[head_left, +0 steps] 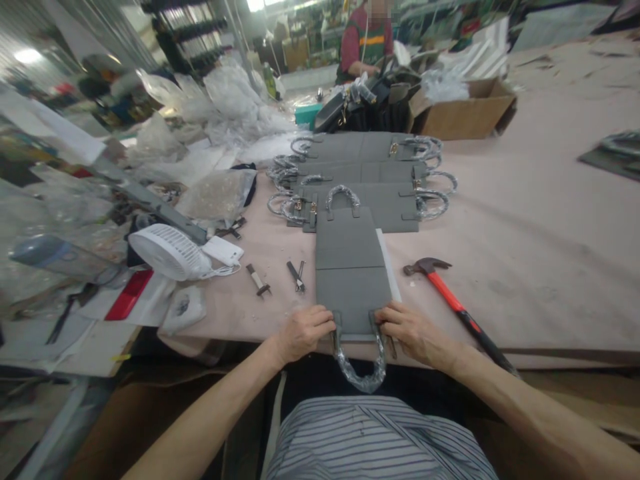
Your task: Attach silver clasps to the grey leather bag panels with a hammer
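Observation:
A grey bag panel [351, 247] lies flat in front of me, a crease or seam running across its middle. It has a plastic-wrapped handle at each end. The near handle [361, 381] hangs over the table's front edge. My left hand [307, 330] is closed at the panel's near left corner, by the base of that handle. At the near right corner my right hand [407, 327] pinches the other handle base. A small dark strip shows under the right fingers; I cannot make out what it is. A white sheet [389, 263] sticks out from under the panel.
Right of the panel lies a claw hammer [450, 297]. Small metal tools [296, 275] and a white fan [170, 250] are on the left. Several grey bag panels [367, 150] are stacked beyond. Farther back are a cardboard box [463, 113] and a person [367, 40].

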A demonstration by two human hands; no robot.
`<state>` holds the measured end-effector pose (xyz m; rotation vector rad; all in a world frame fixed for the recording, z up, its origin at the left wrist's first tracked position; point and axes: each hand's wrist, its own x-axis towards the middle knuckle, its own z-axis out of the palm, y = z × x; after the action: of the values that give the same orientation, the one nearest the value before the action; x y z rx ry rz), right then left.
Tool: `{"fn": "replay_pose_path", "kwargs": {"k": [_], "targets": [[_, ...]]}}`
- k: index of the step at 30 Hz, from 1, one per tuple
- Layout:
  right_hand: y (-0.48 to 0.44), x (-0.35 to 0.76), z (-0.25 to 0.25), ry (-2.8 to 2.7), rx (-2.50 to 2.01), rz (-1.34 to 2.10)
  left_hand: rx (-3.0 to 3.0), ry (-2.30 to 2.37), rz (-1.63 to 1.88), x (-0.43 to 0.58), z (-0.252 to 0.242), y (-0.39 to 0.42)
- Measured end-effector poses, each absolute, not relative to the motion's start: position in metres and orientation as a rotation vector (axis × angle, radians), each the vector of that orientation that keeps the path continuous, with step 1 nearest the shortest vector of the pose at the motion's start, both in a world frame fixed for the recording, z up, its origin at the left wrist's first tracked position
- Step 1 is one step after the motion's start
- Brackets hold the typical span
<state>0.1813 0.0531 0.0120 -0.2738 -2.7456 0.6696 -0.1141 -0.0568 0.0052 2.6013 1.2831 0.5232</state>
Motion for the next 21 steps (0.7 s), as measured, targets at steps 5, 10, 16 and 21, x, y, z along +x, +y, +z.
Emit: {"fn": "replay_pose_path", "kwargs": {"k": [5, 10, 16, 21], "targets": [[0.032, 0.186, -0.001, -2.476, -0.439, 0.660, 2.502, 1.356, 0.676, -0.102, 0.009, -0.066], [0.034, 0.173, -0.008, -2.273, -0.700, 0.694, 2.002, 1.781, 0.952, -0.106, 0.017, -0.053], [0.043, 0.147, -0.010, -2.247, -0.759, 0.612, 1.136, 2.516, 0.516, -0.151, 0.026, 0.009], [0.040, 0.142, -0.010, -2.300, -0.757, 0.599, 0.930, 2.445, 0.358, -0.170, 0.011, 0.045]]}}
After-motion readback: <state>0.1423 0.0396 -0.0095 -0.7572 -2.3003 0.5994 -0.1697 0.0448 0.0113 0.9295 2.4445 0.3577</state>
